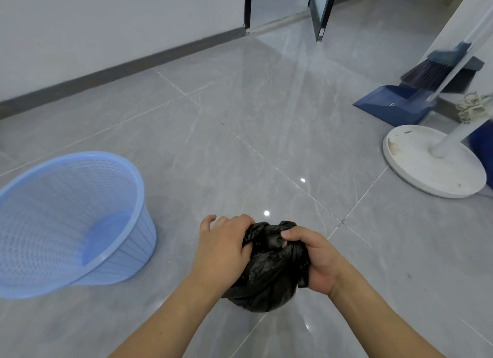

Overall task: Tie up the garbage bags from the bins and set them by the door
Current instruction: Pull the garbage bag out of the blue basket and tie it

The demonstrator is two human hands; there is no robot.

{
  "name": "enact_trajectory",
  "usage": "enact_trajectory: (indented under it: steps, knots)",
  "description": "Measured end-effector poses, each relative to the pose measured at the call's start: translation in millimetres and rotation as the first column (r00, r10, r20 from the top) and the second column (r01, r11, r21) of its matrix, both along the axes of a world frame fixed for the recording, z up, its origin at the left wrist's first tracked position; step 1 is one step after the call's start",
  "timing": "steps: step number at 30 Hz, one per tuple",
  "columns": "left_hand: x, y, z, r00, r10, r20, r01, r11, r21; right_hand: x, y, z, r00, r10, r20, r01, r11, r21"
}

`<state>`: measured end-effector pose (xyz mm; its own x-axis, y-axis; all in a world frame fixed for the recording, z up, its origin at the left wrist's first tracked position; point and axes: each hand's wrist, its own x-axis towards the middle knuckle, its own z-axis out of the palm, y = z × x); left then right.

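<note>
Hands bunch black bag at bottom centre of frame

Both hands work on a black garbage bag (pixel 266 272) low in the middle of the frame, over grey floor tiles (pixel 240 144). The left hand (pixel 224 248) is curled closed on the bag's gathered plastic at its upper left side, fingers bent over the bunched top. The right hand (pixel 314 259) grips a twisted fold of the same plastic at the bag's upper right, thumb pressing across it. The bag bulges round below the two grips; whether a knot is formed I cannot tell.

At the left of the frame a light blue mesh bin (pixel 72 224) stands on the tiles with no liner in it, well apart from the bag. At the right edge sits a white round stand base (pixel 432 165), with a blue dustpan (pixel 394 104) and a broom (pixel 432 69) behind it. At the top of the frame, right of centre, a dark-framed door (pixel 321 11) stands ajar, far from the bag.
</note>
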<state>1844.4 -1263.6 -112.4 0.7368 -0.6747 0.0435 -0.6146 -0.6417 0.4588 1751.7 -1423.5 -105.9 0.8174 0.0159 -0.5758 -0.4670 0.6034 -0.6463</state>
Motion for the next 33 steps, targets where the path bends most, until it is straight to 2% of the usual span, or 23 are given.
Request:
enact_trajectory:
  steps: [3,6,9,14,16,17,18,19,20,22,23,26,29,33]
  knots:
    - [0,3,0,0.999,0.017,0.052,-0.016,1.0,-0.02,1,-1,-3,1.0,0.001,-0.023,0.0,0.998,0.062]
    - [4,4,-1,0.997,0.075,0.01,-0.075,0.996,-0.056,2,-3,-4,0.991,0.078,-0.11,-0.076,0.997,0.024]
    - [7,5,-3,0.996,0.086,-0.011,-0.086,0.996,-0.02,4,-5,-2,0.98,0.102,-0.17,-0.113,0.992,-0.061]
    - [8,7,-11,0.997,0.044,-0.058,-0.042,0.999,0.035,7,-5,5,0.978,0.027,-0.206,-0.04,0.998,-0.056]
    - [8,14,-10,0.978,0.01,-0.207,-0.026,0.997,-0.078,7,-5,3,0.985,-0.009,-0.175,-0.004,0.997,-0.075]
    - [6,19,-7,0.948,0.002,-0.319,-0.06,0.983,-0.174,7,-5,1,0.987,-0.035,-0.154,0.021,0.995,-0.093]
    - [3,26,-3,0.932,-0.003,-0.364,-0.102,0.958,-0.268,7,-6,-1,0.988,-0.06,-0.14,0.043,0.991,-0.124]
    - [-1,31,3,0.948,0.001,-0.317,-0.116,0.931,-0.345,7,-6,-2,0.988,-0.086,-0.13,0.065,0.986,-0.155]
    - [-5,34,8,0.979,0.02,-0.205,-0.097,0.922,-0.375,7,-5,-1,0.987,-0.103,-0.121,0.081,0.981,-0.177]
    - [-14,31,13,0.999,0.008,-0.044,-0.023,0.936,-0.351,9,-2,1,0.99,-0.105,-0.094,0.085,0.977,-0.196]
    - [-17,26,15,0.999,-0.02,-0.043,0.006,0.956,-0.294,11,1,2,0.992,-0.095,-0.087,0.075,0.976,-0.206]
    - [-21,8,9,0.985,-0.005,-0.173,-0.02,0.989,-0.143,15,7,6,0.995,-0.054,-0.082,0.032,0.967,-0.254]
    - [-18,1,5,0.954,0.06,-0.295,-0.122,0.973,-0.196,13,3,5,0.998,-0.002,-0.055,-0.014,0.956,-0.295]
    - [-11,6,7,0.921,0.018,-0.389,-0.109,0.971,-0.213,9,-7,6,0.996,0.009,-0.094,-0.042,0.937,-0.346]
